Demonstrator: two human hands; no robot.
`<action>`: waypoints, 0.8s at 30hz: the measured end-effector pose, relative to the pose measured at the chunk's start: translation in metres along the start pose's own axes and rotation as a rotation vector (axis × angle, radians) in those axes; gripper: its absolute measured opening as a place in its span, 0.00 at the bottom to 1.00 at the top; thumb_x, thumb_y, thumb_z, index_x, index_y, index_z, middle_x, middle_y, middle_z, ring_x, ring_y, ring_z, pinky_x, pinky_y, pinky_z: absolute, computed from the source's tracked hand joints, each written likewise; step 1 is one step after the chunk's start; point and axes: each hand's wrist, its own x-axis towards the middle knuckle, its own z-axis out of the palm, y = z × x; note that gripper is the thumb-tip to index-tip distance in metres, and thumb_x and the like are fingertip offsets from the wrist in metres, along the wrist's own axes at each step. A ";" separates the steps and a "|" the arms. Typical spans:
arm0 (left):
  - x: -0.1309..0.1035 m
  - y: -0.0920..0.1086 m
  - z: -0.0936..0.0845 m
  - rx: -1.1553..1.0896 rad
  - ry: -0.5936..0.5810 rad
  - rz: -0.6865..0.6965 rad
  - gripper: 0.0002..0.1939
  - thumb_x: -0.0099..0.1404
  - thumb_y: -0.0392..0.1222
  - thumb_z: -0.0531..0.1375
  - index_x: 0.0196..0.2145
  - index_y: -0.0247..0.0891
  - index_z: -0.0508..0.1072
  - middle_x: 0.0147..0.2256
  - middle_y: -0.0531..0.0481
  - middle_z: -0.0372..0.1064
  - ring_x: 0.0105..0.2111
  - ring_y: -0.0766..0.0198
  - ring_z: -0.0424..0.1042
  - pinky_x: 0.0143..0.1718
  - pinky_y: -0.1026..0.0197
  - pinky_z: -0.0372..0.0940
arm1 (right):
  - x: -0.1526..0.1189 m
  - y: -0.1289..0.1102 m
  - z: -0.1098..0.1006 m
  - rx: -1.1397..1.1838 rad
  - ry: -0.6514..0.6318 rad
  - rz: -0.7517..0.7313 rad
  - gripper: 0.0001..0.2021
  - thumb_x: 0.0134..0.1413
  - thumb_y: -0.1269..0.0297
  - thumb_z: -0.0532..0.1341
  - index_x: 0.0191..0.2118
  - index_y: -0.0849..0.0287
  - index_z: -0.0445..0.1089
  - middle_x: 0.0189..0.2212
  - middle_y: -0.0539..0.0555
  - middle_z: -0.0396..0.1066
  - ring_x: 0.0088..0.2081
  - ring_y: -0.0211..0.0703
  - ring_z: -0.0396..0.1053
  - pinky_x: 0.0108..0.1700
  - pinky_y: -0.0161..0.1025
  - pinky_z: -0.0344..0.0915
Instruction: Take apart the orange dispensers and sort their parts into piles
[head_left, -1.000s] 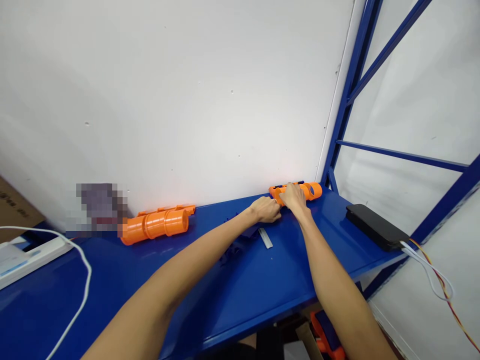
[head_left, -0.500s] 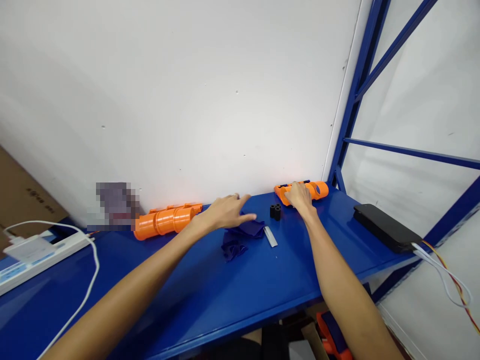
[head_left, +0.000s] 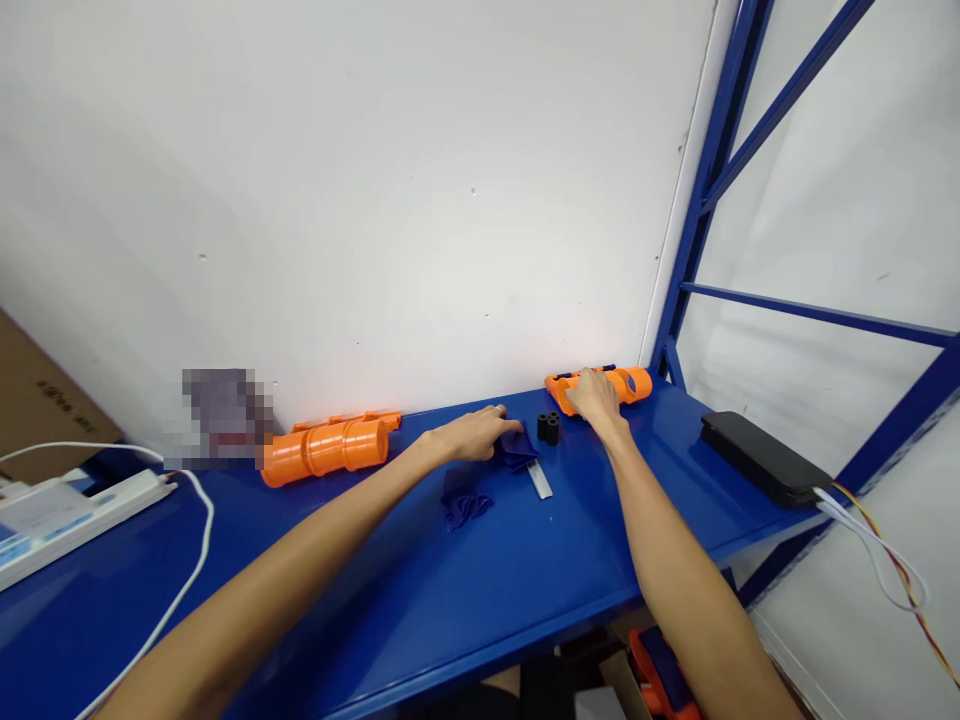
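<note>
Pinching the dark blue piece (head_left: 517, 456), the left hand (head_left: 474, 436) needs gentle pressure; the right hand (head_left: 596, 396), clasping the orange tube (head_left: 641, 387), should steady it.

Both arms (head_left: 675, 540) stretch forward, the two hands (head_left: 480, 435) (head_left: 595, 395) palm-down with bent fingers (head_left: 512, 427).

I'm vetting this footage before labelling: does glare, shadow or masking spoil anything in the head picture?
Head view: pale glints on the left orange tube; dark shadow on the blue shelf near the left arm; a pixelated patch hides detail at left; dark blue pieces partly blend into the shelf.
</note>
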 end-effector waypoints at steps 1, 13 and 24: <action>0.003 0.000 0.001 -0.007 0.003 0.007 0.31 0.56 0.28 0.57 0.56 0.48 0.71 0.53 0.44 0.69 0.48 0.55 0.72 0.45 0.58 0.68 | 0.001 0.000 0.001 -0.001 0.001 -0.002 0.17 0.62 0.66 0.56 0.52 0.67 0.73 0.52 0.69 0.73 0.51 0.53 0.73 0.44 0.37 0.64; -0.105 0.019 0.006 -0.048 0.131 -0.318 0.32 0.72 0.62 0.45 0.63 0.40 0.61 0.56 0.33 0.66 0.49 0.43 0.73 0.46 0.44 0.69 | 0.006 0.000 0.004 0.005 -0.018 0.002 0.17 0.60 0.69 0.56 0.52 0.68 0.72 0.52 0.70 0.72 0.51 0.55 0.73 0.43 0.39 0.64; -0.099 0.049 0.044 -0.076 0.158 -0.201 0.25 0.73 0.53 0.50 0.60 0.35 0.65 0.48 0.36 0.64 0.42 0.51 0.72 0.44 0.49 0.71 | 0.011 -0.002 -0.001 0.000 0.038 -0.050 0.14 0.58 0.65 0.59 0.45 0.68 0.74 0.44 0.68 0.76 0.47 0.54 0.73 0.42 0.40 0.61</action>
